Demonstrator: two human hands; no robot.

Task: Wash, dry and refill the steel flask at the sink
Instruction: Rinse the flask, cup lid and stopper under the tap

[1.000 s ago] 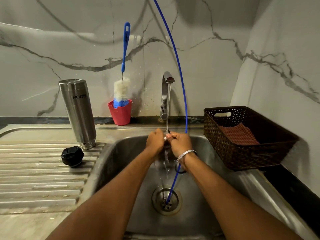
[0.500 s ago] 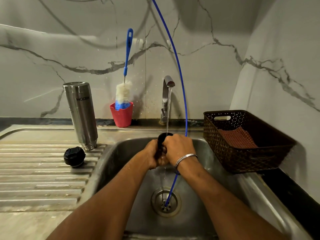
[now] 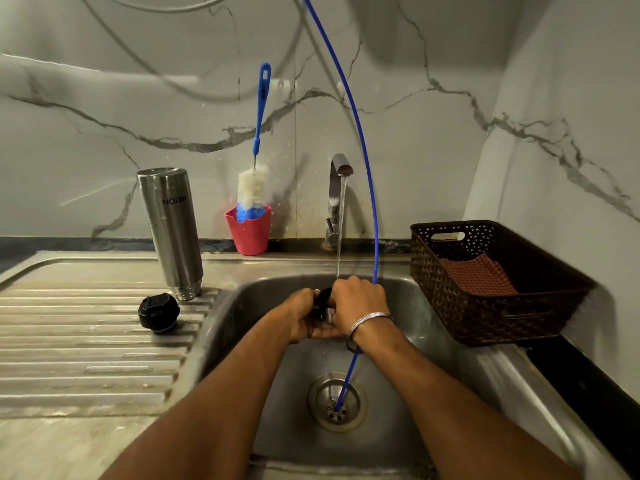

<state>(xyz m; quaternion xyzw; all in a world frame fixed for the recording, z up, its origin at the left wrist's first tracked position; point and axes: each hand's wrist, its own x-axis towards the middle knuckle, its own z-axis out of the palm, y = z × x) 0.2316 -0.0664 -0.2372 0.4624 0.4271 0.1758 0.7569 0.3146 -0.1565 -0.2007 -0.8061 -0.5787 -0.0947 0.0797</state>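
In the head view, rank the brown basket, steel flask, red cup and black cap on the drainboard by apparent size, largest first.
1. Brown basket
2. Steel flask
3. Red cup
4. Black cap
The cup and cap look close; the cap lies nearer the camera, so that order is unsure.

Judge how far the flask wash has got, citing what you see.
Done: flask drains upside down on the drainboard, black cap beside it. In hand: both hands hold a small black part under the running tap. Left: drying and refilling.
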